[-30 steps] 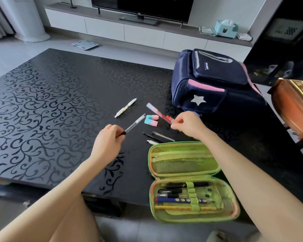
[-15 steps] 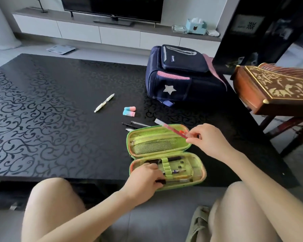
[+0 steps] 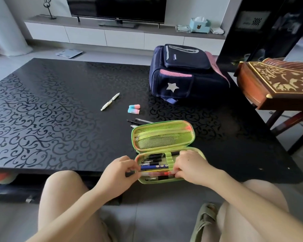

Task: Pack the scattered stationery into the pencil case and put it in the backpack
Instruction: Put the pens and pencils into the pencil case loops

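Since half a second back the right hand (image 3: 192, 167) has dropped from the lid into the lower half of the case (image 3: 164, 137), bringing the ruler (image 3: 154, 174); the left hand (image 3: 118, 172) has slid to the left rim. The case lies open at the near edge of the table (image 3: 59, 105). Both hands' fingers are curled tight and seem to pinch the ruler ends, left grip partly hidden. To do it well: keep the ruler flat, feed it under the green loop, don't snag the stowed pens. Still out mid-table: white pen (image 3: 110, 101), erasers (image 3: 134, 109), loose pens (image 3: 140, 121) behind the lid. Backpack (image 3: 185, 74) at far right edge.
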`<state>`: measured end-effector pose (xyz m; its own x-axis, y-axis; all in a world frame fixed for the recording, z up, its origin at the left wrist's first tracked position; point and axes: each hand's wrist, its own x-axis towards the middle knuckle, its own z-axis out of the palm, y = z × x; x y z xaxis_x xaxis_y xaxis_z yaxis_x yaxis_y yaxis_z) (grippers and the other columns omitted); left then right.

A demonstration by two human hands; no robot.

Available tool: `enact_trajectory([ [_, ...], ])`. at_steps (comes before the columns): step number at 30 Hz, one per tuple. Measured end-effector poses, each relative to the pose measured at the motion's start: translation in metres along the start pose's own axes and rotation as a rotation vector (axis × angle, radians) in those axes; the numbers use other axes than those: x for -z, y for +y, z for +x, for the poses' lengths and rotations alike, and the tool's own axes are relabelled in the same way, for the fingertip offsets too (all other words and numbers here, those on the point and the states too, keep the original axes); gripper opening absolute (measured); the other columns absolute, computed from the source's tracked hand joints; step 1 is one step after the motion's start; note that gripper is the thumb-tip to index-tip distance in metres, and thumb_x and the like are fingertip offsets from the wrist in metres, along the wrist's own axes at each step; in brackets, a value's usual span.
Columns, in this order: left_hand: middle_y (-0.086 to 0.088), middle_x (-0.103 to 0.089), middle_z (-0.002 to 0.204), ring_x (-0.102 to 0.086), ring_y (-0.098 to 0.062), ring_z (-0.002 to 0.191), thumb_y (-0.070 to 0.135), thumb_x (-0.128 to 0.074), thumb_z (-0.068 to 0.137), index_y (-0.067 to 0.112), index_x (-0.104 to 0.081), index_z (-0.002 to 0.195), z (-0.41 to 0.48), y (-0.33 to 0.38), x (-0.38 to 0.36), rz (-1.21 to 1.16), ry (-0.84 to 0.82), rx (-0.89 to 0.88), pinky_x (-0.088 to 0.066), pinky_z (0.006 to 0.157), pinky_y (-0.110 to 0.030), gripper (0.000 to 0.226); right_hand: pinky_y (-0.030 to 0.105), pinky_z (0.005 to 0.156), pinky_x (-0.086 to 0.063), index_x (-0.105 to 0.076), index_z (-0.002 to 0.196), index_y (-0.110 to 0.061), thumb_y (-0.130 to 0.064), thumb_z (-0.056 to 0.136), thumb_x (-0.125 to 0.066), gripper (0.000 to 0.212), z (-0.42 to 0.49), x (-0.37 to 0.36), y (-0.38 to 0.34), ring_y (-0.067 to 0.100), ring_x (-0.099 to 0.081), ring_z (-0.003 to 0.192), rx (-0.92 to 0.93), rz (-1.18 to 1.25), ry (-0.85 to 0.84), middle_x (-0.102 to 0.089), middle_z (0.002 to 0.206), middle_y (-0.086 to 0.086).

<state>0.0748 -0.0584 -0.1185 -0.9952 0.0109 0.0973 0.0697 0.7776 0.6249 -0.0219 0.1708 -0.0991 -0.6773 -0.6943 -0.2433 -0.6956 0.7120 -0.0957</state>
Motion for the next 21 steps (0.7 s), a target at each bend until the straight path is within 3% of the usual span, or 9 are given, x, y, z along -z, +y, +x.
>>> enact_trajectory([
  [3, 0.009, -0.057, 0.079, -0.052, -0.007, 0.072, 0.044, -0.064, 0.075, 0.029, -0.07, 0.085, 0.0, 0.005, -0.007, -0.009, -0.026, -0.007, -0.046, 0.064, -0.025, 0.019, 0.029, 0.075, -0.029, -0.071, 0.1, -0.023, -0.038, 0.087, -0.059, 0.023, 0.003, 0.001, -0.002, 0.017, -0.037, 0.083, 0.021, -0.07, -0.006, -0.064, 0.093, 0.0],
  [8, 0.02, -0.045, 0.073, -0.048, -0.009, 0.077, 0.033, -0.068, 0.078, 0.026, -0.071, 0.085, 0.006, 0.012, -0.019, 0.023, -0.023, 0.011, -0.032, 0.062, -0.008, 0.009, 0.03, 0.084, -0.037, -0.071, 0.103, -0.02, -0.034, 0.091, -0.054, 0.025, 0.001, 0.016, -0.005, 0.016, -0.042, 0.083, 0.043, -0.077, 0.096, -0.07, 0.095, -0.002],
  [12, 0.016, -0.05, 0.074, -0.048, -0.008, 0.074, 0.03, -0.07, 0.077, 0.025, -0.072, 0.084, 0.007, 0.009, -0.018, 0.01, -0.036, 0.026, -0.032, 0.061, -0.009, 0.008, 0.032, 0.078, -0.04, -0.069, 0.111, -0.022, -0.038, 0.092, -0.051, 0.03, 0.015, 0.022, -0.022, 0.02, -0.054, 0.094, 0.082, -0.041, 0.154, -0.07, 0.101, -0.002],
  [16, 0.011, -0.059, 0.074, -0.055, -0.006, 0.067, 0.022, -0.072, 0.075, 0.024, -0.072, 0.075, 0.008, 0.005, -0.008, -0.074, -0.013, 0.092, -0.045, 0.064, -0.02, 0.002, 0.034, 0.071, -0.042, -0.07, 0.104, -0.018, -0.037, 0.091, -0.052, 0.029, 0.032, 0.015, -0.049, 0.026, -0.057, 0.093, 0.141, -0.092, 0.089, -0.067, 0.095, 0.005],
  [19, 0.009, -0.059, 0.073, -0.056, -0.007, 0.067, 0.02, -0.072, 0.075, 0.027, -0.068, 0.07, 0.011, -0.007, 0.004, -0.055, 0.027, 0.15, -0.043, 0.063, -0.017, 0.009, 0.031, 0.063, -0.035, -0.07, 0.099, -0.014, -0.033, 0.09, -0.054, 0.027, 0.038, 0.012, -0.051, 0.028, -0.058, 0.093, 0.133, -0.082, 0.043, -0.066, 0.095, 0.006],
  [21, 0.008, -0.059, 0.074, -0.056, -0.007, 0.068, 0.017, -0.07, 0.076, 0.029, -0.064, 0.069, 0.014, -0.016, 0.012, -0.035, 0.051, 0.177, -0.039, 0.061, -0.012, 0.015, 0.032, 0.067, -0.037, -0.069, 0.108, -0.017, -0.029, 0.091, -0.054, 0.026, 0.036, 0.014, -0.047, 0.026, -0.057, 0.097, 0.124, -0.012, -0.006, -0.065, 0.101, 0.004],
])
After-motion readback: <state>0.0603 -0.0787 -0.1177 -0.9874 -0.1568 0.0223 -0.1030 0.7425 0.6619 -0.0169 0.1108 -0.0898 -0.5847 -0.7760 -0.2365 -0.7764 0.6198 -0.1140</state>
